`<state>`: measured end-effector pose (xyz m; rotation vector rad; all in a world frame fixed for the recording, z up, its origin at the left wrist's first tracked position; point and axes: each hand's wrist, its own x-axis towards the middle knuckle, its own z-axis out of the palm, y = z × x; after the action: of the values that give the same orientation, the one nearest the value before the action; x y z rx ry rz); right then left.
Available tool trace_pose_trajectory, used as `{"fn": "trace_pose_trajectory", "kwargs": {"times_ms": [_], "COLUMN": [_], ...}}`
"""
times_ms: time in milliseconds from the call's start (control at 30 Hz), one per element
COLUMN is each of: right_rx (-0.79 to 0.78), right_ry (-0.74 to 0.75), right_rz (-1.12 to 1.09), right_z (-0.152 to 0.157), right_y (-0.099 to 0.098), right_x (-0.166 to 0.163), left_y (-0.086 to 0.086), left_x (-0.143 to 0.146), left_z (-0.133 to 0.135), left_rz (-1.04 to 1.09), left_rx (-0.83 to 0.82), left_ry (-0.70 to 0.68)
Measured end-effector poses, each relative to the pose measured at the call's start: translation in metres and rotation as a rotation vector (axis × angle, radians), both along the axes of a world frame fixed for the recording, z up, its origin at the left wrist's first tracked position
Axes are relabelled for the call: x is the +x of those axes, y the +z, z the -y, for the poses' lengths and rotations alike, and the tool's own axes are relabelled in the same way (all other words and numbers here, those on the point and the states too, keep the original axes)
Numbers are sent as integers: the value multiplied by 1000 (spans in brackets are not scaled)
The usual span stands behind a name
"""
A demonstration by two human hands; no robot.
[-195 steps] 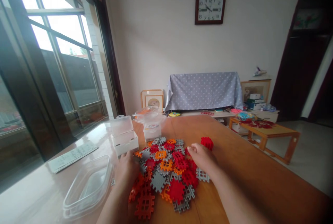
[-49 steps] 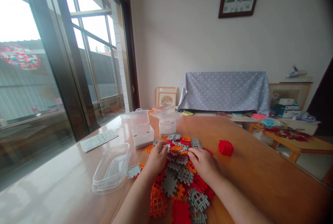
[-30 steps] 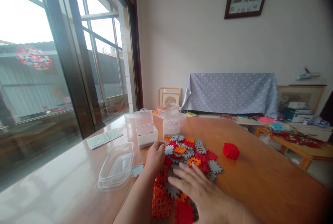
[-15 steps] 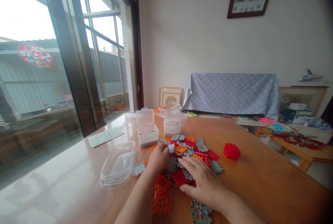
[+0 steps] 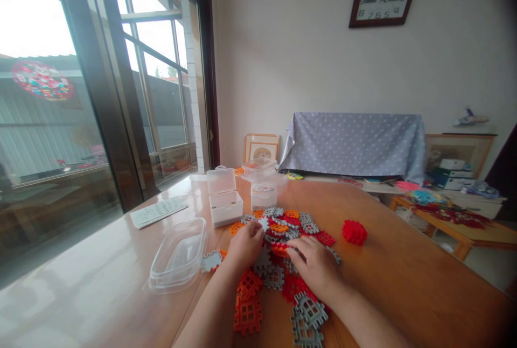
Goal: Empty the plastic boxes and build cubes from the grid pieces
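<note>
A loose pile of red, orange and grey plastic interlocking tiles with toothed edges lies on the table before me. My left hand is closed at the pile's left side, its fingertips against a light grey interlocking tile. At the right, my right hand has its thumb and fingers bent around the edge of an orange-red interlocking tile, seen nearly edge-on. Closer to me lie an orange window-pattern tile and grey window-pattern tiles. The fingers partly hide the tiles beneath them.
A clear plastic tub stands left of the pile, near a printed sheet. Behind the pile are an open-lidded white box and another small box. A red knobbly block sits at the right on the wooden table.
My right hand has drawn its fingers in, and an orange-red tile now shows at its fingertips. More red and grey tiles show below it. My left hand keeps nearly the same place.
</note>
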<state>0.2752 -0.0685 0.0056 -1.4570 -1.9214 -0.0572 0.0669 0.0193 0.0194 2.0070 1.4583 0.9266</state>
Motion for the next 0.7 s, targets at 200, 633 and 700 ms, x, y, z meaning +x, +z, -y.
{"fn": "trace_pose_trajectory", "kwargs": {"times_ms": [200,633,700], "right_rx": [12,-7,6], "right_ry": [-94,-308,-311], "right_rz": [-85,-14,1], "right_z": [-7,-11,-10], "right_y": [-2,-9,-7], "right_x": [6,18,18], "left_y": [-2,9,12], "left_x": [2,4,4], "left_z": [3,8,10], "left_rz": [25,282,353], "left_rx": [40,-66,-114], "left_ry": [-62,-200,-218]}}
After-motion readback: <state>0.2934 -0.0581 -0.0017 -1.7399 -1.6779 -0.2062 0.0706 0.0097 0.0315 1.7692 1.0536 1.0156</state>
